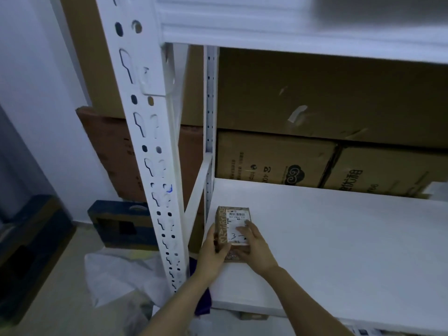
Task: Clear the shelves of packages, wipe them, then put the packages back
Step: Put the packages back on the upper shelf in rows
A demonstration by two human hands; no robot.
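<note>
A small brown cardboard package (233, 218) with a white shipping label lies at the left end of the white shelf (339, 238), close to the front corner. My left hand (214, 251) grips its left side, thumb on top and fingers curled round the edge. My right hand (252, 246) holds its right side with fingers lying across the label. The near end of the package is hidden under both hands.
The white perforated upright post (155, 151) stands just left of the hands. Large cardboard boxes (315, 132) fill the space behind the shelf. An upper shelf (303, 37) hangs overhead. White plastic sheeting (116, 272) and a blue-and-brown box (121, 221) lie on the floor at the left.
</note>
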